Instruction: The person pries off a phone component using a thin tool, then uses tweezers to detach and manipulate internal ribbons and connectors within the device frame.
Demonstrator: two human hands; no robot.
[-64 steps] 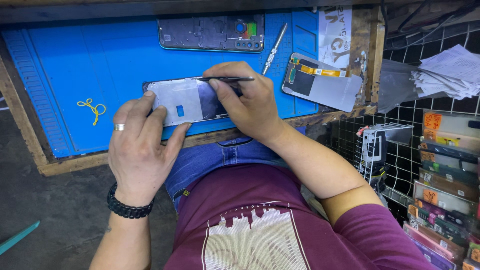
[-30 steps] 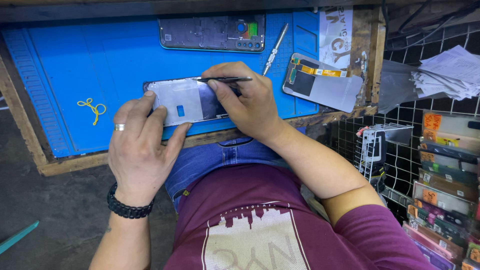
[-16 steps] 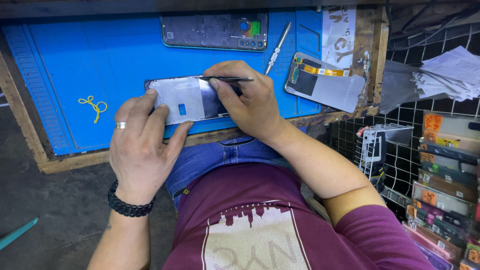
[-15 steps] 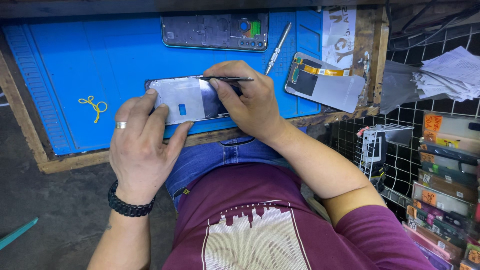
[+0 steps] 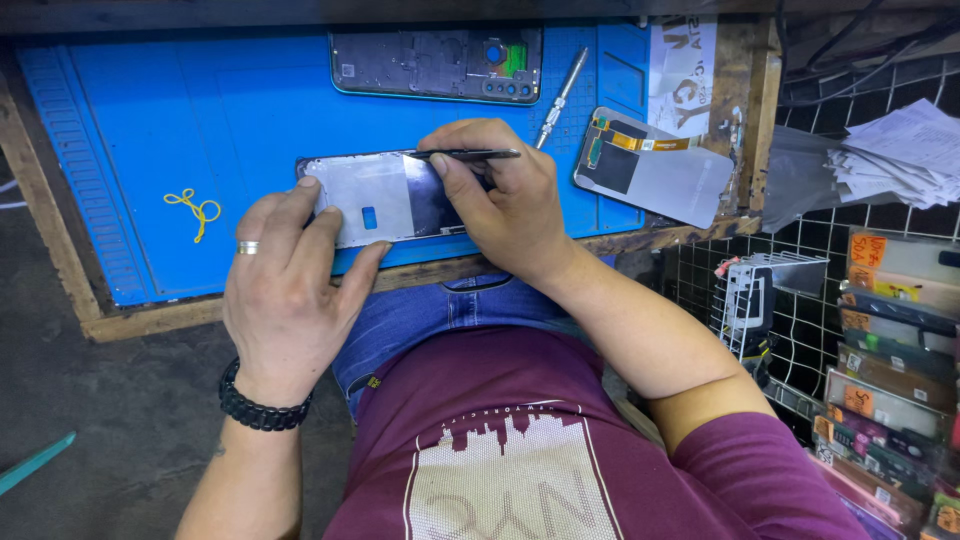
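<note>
Phone already split: rear frame parked far, spare screen right; left hand spread flat pinning display panel near surface edge, right hand pinching tweezers, panel work unfinished.

The left hand is lying flat with fingers spread, left of the right hand, which is pinching with curled fingers.

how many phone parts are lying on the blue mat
3. A silver phone screen panel under both hands near the mat's front edge; a dark phone frame with camera cutouts at the back edge; a grey display panel with orange flex cable at the right. More may be hidden.
</note>
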